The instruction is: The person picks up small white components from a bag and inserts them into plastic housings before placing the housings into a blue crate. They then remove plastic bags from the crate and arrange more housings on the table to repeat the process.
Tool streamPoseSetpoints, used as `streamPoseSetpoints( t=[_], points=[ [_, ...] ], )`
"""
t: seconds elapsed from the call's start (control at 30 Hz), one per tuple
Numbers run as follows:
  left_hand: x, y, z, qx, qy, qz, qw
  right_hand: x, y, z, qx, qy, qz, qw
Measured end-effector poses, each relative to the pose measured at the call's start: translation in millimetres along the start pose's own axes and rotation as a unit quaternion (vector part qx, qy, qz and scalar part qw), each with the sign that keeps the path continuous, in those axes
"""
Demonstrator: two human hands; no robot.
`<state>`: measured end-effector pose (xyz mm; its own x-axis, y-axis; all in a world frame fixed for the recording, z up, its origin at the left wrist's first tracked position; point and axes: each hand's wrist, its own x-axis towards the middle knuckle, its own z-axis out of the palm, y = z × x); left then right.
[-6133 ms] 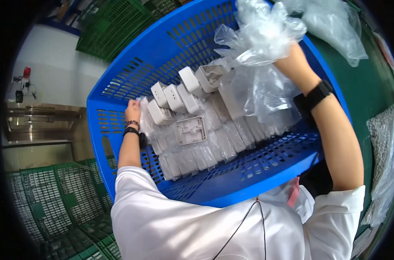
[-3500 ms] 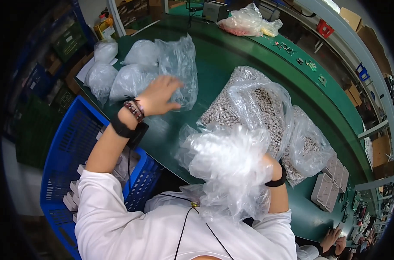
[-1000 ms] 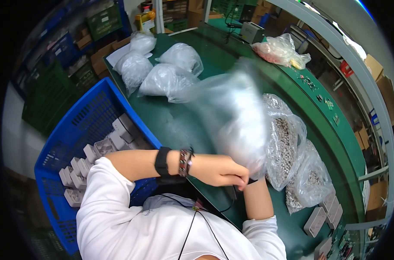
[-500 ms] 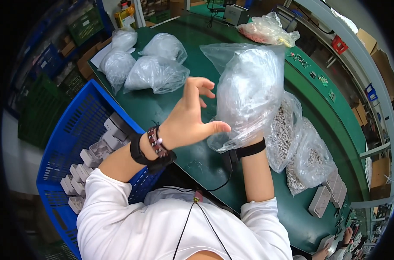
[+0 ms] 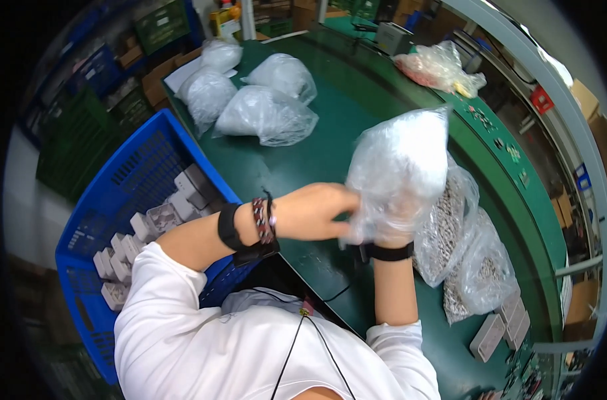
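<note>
plastic bag, left hand at its edge, earlier spread wide

Five white bags, two speckled bags

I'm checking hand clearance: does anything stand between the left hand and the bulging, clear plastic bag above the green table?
Nothing visible does: the left hand is at the lower left edge of the bulging plastic bag, though blur hides whether they touch.
</note>
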<state>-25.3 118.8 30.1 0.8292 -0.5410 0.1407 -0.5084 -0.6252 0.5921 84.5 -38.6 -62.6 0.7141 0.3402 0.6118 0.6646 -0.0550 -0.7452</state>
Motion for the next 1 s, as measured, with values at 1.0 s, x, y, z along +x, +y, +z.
streamPoseSetpoints(
  t=[1.0],
  points=[
    [-253,-117,-51,0.44,0.495,-0.305,0.685,-50,-73,63,-0.238,-0.451,-0.151,0.847]
  ],
)
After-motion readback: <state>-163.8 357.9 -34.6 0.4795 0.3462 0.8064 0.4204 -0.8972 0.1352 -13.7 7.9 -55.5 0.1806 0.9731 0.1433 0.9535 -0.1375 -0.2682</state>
